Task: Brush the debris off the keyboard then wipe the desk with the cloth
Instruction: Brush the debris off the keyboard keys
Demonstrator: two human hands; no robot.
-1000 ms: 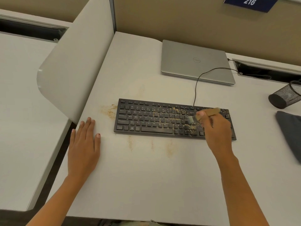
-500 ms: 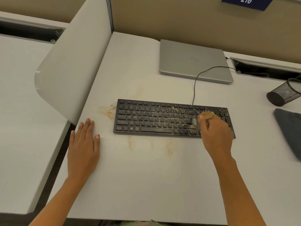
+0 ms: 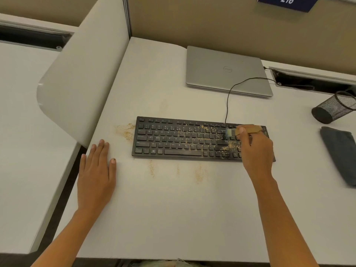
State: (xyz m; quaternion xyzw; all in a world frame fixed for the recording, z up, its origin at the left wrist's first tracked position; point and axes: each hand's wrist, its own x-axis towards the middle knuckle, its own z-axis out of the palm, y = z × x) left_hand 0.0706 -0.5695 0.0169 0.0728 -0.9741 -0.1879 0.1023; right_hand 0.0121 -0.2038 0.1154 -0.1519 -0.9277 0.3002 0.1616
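Your left hand (image 3: 96,170) lies flat, palm down, fingers straight and close together, near the left edge of the desk (image 3: 173,209). Your right hand (image 3: 256,151), forearm reaching in from the near edge, curls round the brush (image 3: 248,129).

Right hand (image 3: 257,151) gripping brush (image 3: 244,130) on crumb-strewn keyboard (image 3: 173,139); left hand (image 3: 96,176) flat on desk (image 3: 173,218).
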